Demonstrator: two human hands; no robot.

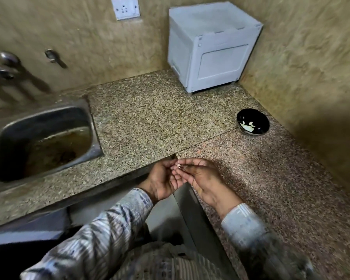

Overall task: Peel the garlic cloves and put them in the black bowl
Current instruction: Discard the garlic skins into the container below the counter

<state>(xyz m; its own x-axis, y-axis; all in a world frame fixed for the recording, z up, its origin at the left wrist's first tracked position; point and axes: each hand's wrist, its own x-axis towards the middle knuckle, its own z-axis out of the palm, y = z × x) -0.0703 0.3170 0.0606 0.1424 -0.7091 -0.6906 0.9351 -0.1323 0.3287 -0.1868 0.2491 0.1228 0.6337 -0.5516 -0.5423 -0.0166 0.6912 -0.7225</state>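
My left hand (163, 181) and my right hand (202, 178) meet over the inner corner of the speckled stone counter (150, 118). Between their fingertips they pinch a small pale garlic clove (178, 165). Whether skin is still on it is too small to tell. The black bowl (253, 121) stands on the counter to the right, well beyond my hands, with several pale peeled cloves lying inside it.
A steel sink (42, 138) with dirty water is set in the counter at the left, with taps (6, 67) on the wall above. A white box-shaped appliance (212, 49) stands in the back corner. Walls close in behind and on the right.
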